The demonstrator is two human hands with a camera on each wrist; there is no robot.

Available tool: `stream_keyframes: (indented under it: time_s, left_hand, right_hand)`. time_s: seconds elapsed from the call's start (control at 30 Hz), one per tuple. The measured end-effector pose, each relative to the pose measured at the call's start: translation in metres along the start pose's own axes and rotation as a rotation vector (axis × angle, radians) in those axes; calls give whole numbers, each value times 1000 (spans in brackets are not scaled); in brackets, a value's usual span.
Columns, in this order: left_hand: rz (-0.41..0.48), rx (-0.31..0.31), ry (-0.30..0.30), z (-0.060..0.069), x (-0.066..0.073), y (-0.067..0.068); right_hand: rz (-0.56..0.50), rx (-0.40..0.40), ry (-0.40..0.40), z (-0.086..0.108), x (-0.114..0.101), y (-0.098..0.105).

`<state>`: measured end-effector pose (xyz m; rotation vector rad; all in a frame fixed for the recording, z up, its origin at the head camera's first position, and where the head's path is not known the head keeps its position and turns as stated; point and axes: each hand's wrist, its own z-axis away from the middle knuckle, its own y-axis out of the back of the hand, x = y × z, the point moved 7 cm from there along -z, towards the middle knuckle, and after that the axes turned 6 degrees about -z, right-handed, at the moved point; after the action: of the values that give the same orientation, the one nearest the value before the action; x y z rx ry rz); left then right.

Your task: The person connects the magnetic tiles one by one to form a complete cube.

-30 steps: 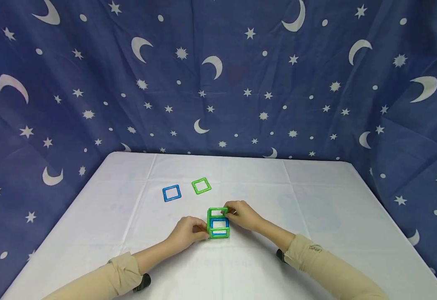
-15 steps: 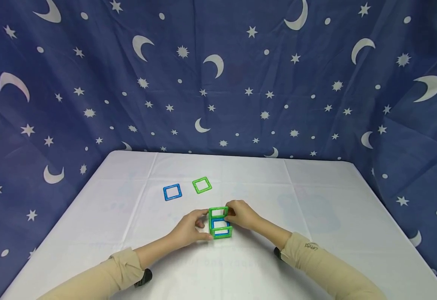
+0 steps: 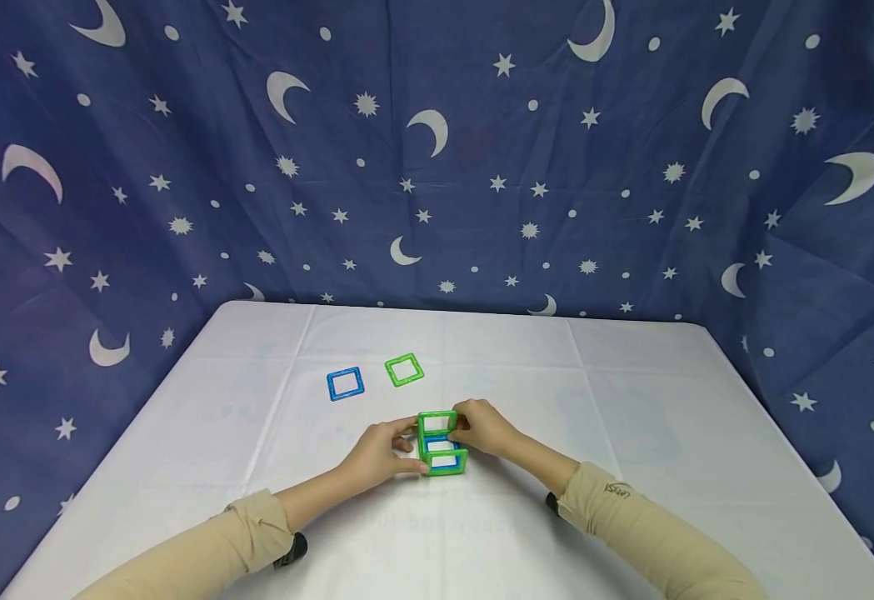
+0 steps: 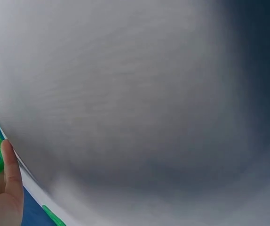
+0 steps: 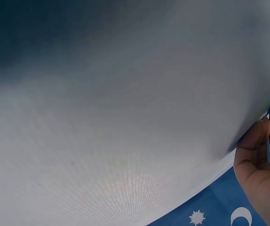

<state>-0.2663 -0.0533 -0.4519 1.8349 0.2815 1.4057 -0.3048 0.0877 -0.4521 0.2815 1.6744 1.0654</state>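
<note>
On the white table stands a small open box of magnetic tiles, hollow square frames. Its base is a blue tile (image 3: pixel 438 437), with a green back tile (image 3: pixel 437 413), a green left tile (image 3: pixel 422 442) and a green front tile (image 3: pixel 447 472) upright around it. My left hand (image 3: pixel 372 457) holds the box from its left side, thumb at the front corner and index finger at the back. With thumb and fingers, my right hand (image 3: pixel 485 427) pinches the right edge of the back tile. Both wrist views catch only fingers and a sliver of tile.
Farther back lie a loose blue tile (image 3: pixel 346 383) and a loose green tile (image 3: pixel 404 370), flat and apart from each other. A dark blue curtain (image 3: pixel 474 208) with moons and stars hangs behind the table (image 3: pixel 631 400).
My left index finger has reached to the back left corner, spreading from the thumb. The front tile's right side has shifted slightly right. My right hand stays at the back tile.
</note>
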Motion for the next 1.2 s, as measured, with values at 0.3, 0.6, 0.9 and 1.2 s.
stream_keyframes:
  time_s: [0.3,0.6,0.9,1.2]
  left_hand:
    - [12,-6,-19,1,-2,0]
    - [21,-5,-12,1,-3,0]
    - [74,-14,-6,2,-3,0]
    - [71,-13,-5,3,-3,0]
  right_hand:
    - [-11,-30,13,-2,-1,2]
    - [-47,-105,-8,-3,-1,4]
    - [-53,-172,23,-3,2,6]
    - [-44,-243,63,-2,4,15]
